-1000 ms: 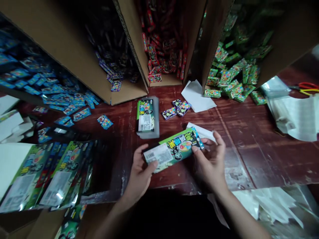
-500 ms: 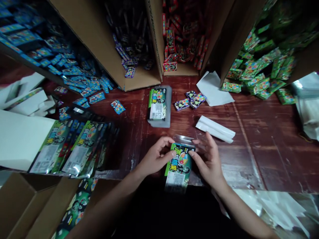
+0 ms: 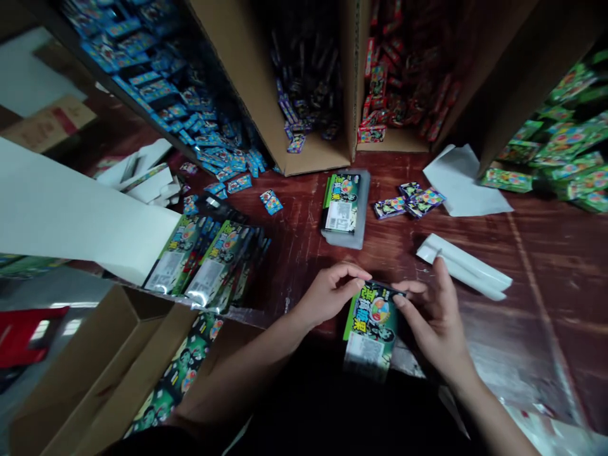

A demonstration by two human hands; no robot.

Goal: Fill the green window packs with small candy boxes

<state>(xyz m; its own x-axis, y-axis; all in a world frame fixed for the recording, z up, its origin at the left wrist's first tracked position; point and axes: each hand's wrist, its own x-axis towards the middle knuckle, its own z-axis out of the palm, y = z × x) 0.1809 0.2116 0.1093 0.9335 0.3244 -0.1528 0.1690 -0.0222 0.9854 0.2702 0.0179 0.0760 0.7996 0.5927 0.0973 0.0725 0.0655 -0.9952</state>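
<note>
A green-and-black candy packet (image 3: 370, 329) with bold printed characters and a white label panel is held at the table's front edge, close to my body. My left hand (image 3: 335, 292) pinches its upper left corner between thumb and fingers. At the upper right corner, my right hand (image 3: 430, 316) grips with thumb and curled fingers, its index finger raised. The top edge of the packet runs between both hands. Just beyond lies a similar packet (image 3: 341, 204) on a clear plastic tray (image 3: 363, 209).
Cardboard boxes at the back hold small blue packs (image 3: 190, 107), purple packs (image 3: 304, 107), red packs (image 3: 380, 120) and green packs (image 3: 570, 139). Loose purple packs (image 3: 422, 201), white paper (image 3: 468, 183) and a folded white strip (image 3: 463, 266) lie right. Finished-looking packets (image 3: 213, 259) lean in rows at left.
The view has swung left, so everything appears farther right. The clear flap that stuck up above the held packet now lies down along its top edge, with both hands still there.
</note>
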